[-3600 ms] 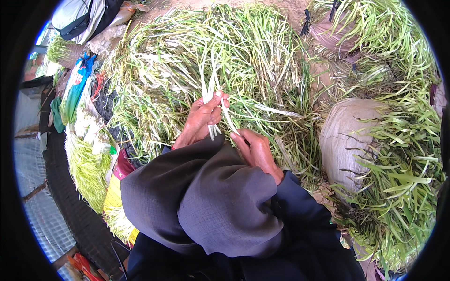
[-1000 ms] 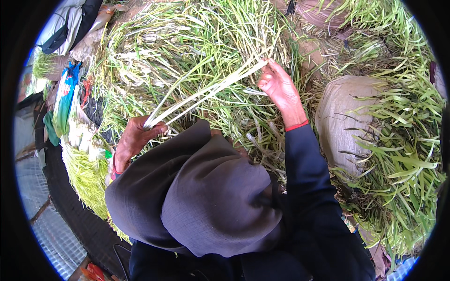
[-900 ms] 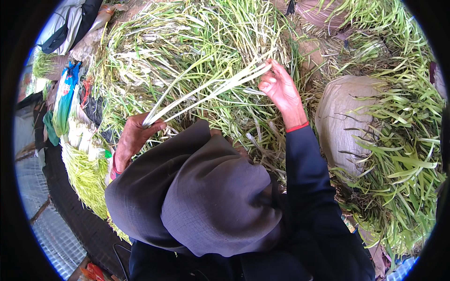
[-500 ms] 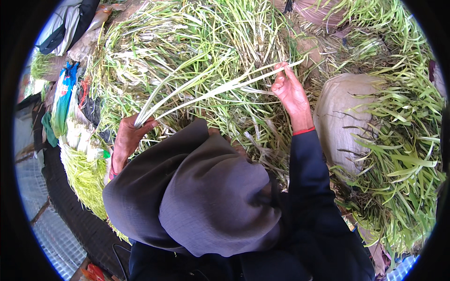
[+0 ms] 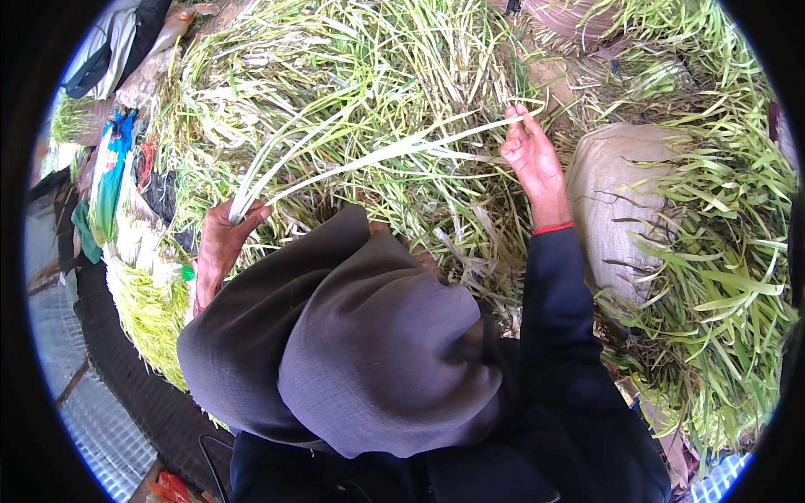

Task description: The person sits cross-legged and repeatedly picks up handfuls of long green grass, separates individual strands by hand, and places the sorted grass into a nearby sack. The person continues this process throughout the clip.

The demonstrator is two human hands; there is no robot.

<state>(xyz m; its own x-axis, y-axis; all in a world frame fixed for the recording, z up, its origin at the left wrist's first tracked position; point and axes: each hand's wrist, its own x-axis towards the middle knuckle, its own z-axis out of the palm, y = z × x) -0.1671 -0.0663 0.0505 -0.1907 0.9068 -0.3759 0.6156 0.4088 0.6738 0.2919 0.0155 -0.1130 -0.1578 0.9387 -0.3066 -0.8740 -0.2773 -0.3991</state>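
Observation:
My left hand is closed round the white stem ends of a small bunch of garlic chives, whose long flat leaves fan out up and to the right. From that bunch, one pale leaf stretches across to my right hand. The fingertips there pinch it near its tip, with a red band round the wrist. Below the leaves spreads a large heap of loose, tangled chive leaves, green mixed with dry straw-coloured ones.
A pale cloth sack and another leafy heap lie to my right. On the left are bundled yellow-green chives, a blue and green bag and a dark mat. Dark cloth covers my lap.
My right hand has moved slightly right, drawing along the pinched leaf toward its tip. My left hand has shifted a little left and still holds the stems.

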